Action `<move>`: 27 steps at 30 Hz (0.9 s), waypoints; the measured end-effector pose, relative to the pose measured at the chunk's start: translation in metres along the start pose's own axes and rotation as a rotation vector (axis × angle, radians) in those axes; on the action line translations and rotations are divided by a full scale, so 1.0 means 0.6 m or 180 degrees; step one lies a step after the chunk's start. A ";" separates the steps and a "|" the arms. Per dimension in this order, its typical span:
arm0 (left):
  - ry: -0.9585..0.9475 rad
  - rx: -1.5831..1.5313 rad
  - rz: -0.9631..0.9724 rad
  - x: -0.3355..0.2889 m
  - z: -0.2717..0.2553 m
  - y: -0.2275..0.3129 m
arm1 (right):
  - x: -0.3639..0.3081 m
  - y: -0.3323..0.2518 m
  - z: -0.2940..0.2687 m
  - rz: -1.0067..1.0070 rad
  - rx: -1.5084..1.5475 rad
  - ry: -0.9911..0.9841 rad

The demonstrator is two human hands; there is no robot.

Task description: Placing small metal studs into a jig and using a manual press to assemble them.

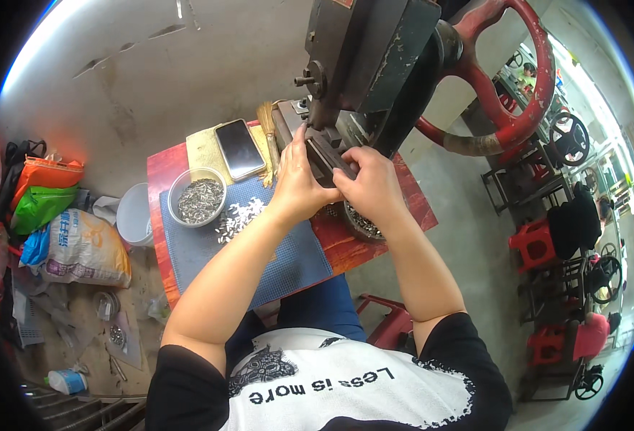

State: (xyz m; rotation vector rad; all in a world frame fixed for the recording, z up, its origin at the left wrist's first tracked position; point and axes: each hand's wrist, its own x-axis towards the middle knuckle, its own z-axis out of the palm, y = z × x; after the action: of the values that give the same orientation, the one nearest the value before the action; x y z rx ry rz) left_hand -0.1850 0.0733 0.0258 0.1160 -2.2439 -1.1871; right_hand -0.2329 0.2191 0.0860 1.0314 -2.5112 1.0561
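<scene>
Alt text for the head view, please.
The left hand and right hand are close together at a dark press with a red handwheel. Left of them on a red table sit a phone, a bowl of metallic bits and loose white pieces.

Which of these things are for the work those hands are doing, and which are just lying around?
Seems part of the work:
press, with the left hand and right hand at it
bowl of metal bits
white pieces

Probably just lying around:
phone
orange bag
green bag
bucket
</scene>
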 end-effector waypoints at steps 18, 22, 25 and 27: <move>0.0073 0.0236 0.0058 -0.004 0.001 0.018 | 0.055 0.089 0.030 0.0255 -0.0031 -0.0364; 0.0076 0.0315 0.0020 -0.002 0.004 0.018 | 0.058 0.090 0.033 0.0427 -0.0062 -0.0473; 0.0067 0.0343 0.0029 -0.005 0.002 0.015 | 0.042 0.092 0.015 0.0497 0.0061 0.0197; 0.0088 0.0359 0.0038 -0.004 -0.007 0.015 | 0.033 0.111 -0.029 0.0208 0.0006 0.1778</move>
State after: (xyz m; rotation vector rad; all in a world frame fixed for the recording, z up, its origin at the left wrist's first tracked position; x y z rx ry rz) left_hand -0.1789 0.0764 0.0336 0.1625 -2.2839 -1.0462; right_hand -0.2936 0.2536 0.0714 0.5514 -2.0947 1.1682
